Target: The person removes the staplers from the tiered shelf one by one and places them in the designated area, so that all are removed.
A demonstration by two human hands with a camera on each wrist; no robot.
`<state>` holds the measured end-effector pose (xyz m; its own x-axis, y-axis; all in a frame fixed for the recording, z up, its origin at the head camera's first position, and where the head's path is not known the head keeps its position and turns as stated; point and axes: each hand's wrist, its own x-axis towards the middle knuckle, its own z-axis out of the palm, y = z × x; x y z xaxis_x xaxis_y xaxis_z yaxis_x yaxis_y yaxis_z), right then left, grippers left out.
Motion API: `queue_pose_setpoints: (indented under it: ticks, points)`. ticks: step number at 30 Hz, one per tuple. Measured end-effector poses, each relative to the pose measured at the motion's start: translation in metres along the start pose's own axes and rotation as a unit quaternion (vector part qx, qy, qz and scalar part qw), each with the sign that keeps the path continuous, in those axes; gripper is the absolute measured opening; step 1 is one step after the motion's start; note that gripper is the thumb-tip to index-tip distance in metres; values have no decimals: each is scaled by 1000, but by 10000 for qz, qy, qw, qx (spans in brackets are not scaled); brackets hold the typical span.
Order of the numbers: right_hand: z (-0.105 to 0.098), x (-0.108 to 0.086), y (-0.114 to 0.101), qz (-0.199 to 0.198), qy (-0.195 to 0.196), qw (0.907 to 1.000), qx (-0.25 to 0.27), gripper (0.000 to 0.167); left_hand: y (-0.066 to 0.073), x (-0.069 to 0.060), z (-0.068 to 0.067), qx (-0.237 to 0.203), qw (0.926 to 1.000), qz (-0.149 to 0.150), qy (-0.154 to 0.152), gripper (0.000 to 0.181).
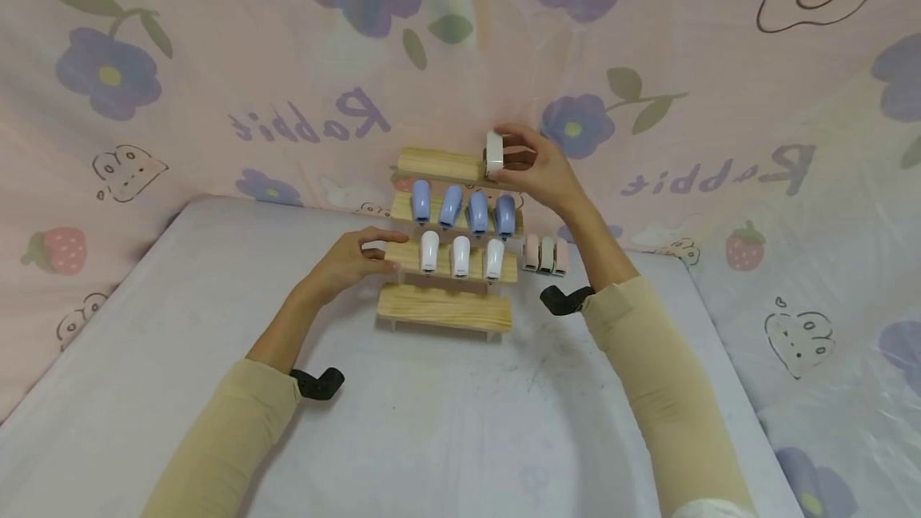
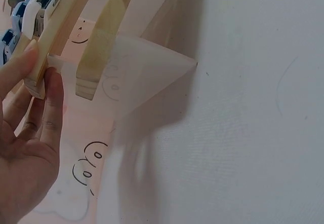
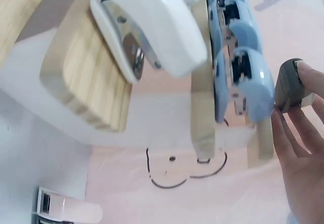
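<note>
A four-tier wooden display stand (image 1: pixel 444 308) carries small staplers on its middle tiers. My right hand (image 1: pixel 543 173) holds a stapler between thumb and fingers at the right end of the top tier (image 1: pixel 440 164). That stapler (image 1: pixel 494 154) looks pale in the head view, but grey-green in the right wrist view. On the tier below are several blue staplers (image 1: pixel 478 213). Three white staplers (image 1: pixel 460 257) line the tier under those. My left hand (image 1: pixel 348 264) pinches this tier's left end, thumb above and fingers beneath, as the left wrist view shows.
Two pink staplers (image 1: pixel 531 253) and a green stapler (image 1: pixel 547 255) between them stand on the white tabletop (image 1: pixel 432 438), right of the stand. The bottom tier bears no staplers. A flowered curtain (image 1: pixel 460 78) hangs close behind. Black wrist mounts (image 1: pixel 320 384) are on both forearms.
</note>
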<state>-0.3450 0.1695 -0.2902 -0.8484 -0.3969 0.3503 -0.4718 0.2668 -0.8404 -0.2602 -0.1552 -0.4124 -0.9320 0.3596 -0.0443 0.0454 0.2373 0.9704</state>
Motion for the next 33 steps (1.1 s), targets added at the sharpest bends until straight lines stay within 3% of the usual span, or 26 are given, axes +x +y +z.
queue_pose_setpoints:
  ticks: [12, 25, 33]
  points:
    - [-18, -17, 6, 295, 132, 9994, -132, 66, 0, 1, 1, -37, 9999, 101, -25, 52]
    - [-34, -33, 15, 288, 283, 9991, 156, 65, 1, 1, 1, 4, 10000, 97, -16, 52]
    - [-45, -42, 16, 359, 283, 9989, -37, 64, 3, 0, 1, -103, 9999, 43, 4, 52]
